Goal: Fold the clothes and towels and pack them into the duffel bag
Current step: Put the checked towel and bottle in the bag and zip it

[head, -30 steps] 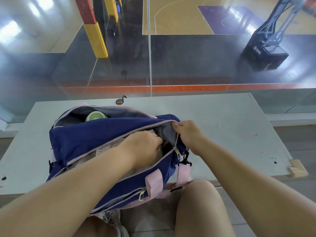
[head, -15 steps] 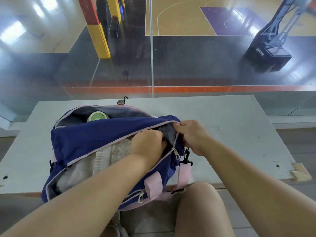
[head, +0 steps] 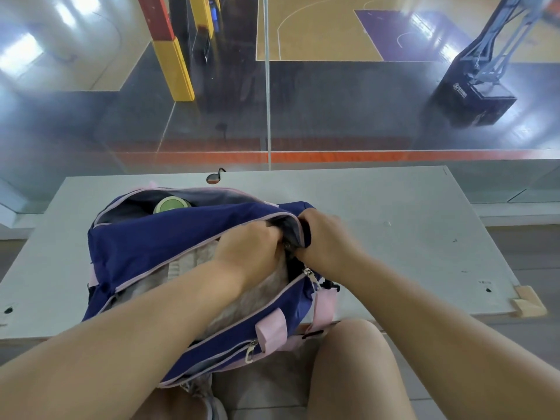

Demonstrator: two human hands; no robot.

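Well, I see the unzipped navy-and-pink duffel bag (head: 169,237) on the scuffed grey table (head: 394,213) behind a glass wall (head: 348,116) overlooking a basketball court (head: 318,34), left hand (head: 251,247) and right hand (head: 324,237) both clutching its right-end lining, the hoop base (head: 472,101) logo unreadable.

Nothing legible; the white print on the black hoop base (head: 472,100) is too blurred to read.

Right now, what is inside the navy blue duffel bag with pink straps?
The bag holds pale cloth in the front compartment, a round green lid behind. The left forearm hides more.
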